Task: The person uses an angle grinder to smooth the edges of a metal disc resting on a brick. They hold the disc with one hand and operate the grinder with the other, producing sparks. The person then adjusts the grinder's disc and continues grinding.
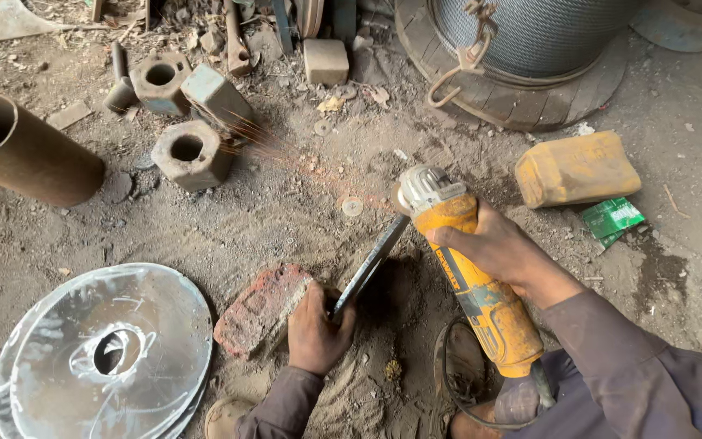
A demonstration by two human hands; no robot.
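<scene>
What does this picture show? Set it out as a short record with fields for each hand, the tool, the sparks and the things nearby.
Left hand: holds a metal disc on edge, beside a brick
Right hand: grips a yellow grinder
Sparks: fly from the disc's edge toward the metal blocks
Nearby: shiny discs, rusty pipe, yellow can

Long dusty brown-grey sleeves cover both arms; worn tan shoes, perhaps leather, show below.

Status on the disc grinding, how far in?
Done, by the look: shiny holed discs stacked at left. In hand: left hand holds a disc on edge by the brick; right hand runs the yellow grinder, sparks flying. Left: cannot tell.
</scene>
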